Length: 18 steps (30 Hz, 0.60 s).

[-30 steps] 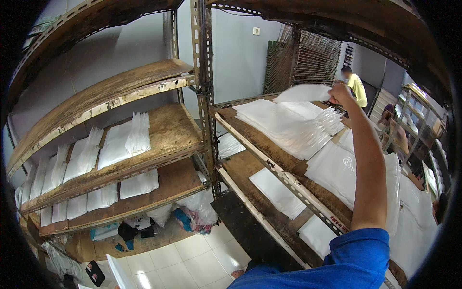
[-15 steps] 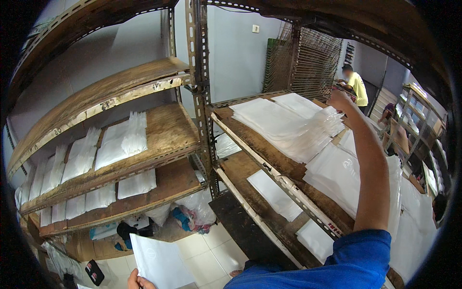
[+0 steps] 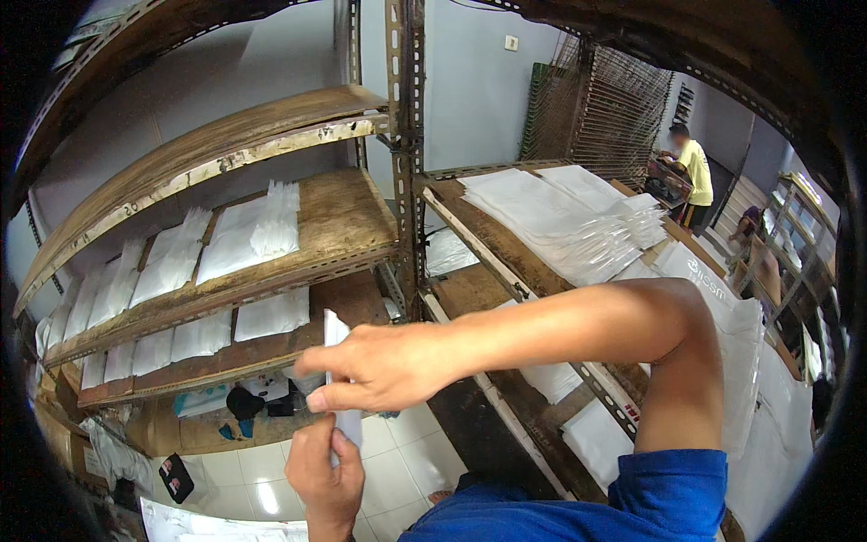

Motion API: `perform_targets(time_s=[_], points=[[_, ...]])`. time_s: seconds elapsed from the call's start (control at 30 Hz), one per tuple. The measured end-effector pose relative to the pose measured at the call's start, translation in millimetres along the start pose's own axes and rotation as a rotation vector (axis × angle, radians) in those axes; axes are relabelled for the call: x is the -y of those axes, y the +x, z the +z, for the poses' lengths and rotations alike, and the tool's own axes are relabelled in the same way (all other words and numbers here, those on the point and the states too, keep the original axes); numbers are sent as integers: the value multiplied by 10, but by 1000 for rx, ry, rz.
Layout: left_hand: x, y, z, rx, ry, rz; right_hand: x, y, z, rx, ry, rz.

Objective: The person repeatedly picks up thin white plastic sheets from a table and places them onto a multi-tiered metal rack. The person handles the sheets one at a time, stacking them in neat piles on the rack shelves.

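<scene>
My left hand (image 3: 327,474), low in front of me, is closed on white plastic bags (image 3: 349,432) seen nearly edge-on; I cannot tell how many. Just above it my right hand (image 3: 375,369) reaches across from the right, over the upper part of the bags. Its fingers and thumb point left with a gap between them, and the fingertips are slightly blurred. On the rack shelf to the right lie overlapping stacks of white plastic bags (image 3: 551,217). Nearer me, a bag with a printed mark (image 3: 704,271) lies partly behind my right arm.
A metal rack post (image 3: 406,163) stands between the two shelf sections. Left wooden shelves (image 3: 334,212) carry rows of white bags. More white sheets (image 3: 221,528) show at the lower edge. A person in a yellow shirt (image 3: 694,172) stands at the far right by a wire rack (image 3: 623,108).
My right hand has come back from the bag stack on the right shelf to the bags in my left hand. Those bags have been raised and turned edge-on. The view has shifted left.
</scene>
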<state>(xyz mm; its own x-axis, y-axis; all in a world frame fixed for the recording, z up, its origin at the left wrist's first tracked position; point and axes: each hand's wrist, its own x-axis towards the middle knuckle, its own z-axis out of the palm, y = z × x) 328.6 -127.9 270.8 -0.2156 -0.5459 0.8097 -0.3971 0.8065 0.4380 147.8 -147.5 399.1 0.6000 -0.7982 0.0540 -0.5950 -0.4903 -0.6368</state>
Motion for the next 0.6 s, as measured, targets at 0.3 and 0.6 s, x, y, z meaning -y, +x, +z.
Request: perform_targets(time_s=[0.3, 0.6], points=[[-232, 93, -57, 37, -146, 212, -124, -12, -169, -232, -162, -11], [34, -504, -206, 181, -194, -84, -626, -1788, -1739, -1074, -28, 653]])
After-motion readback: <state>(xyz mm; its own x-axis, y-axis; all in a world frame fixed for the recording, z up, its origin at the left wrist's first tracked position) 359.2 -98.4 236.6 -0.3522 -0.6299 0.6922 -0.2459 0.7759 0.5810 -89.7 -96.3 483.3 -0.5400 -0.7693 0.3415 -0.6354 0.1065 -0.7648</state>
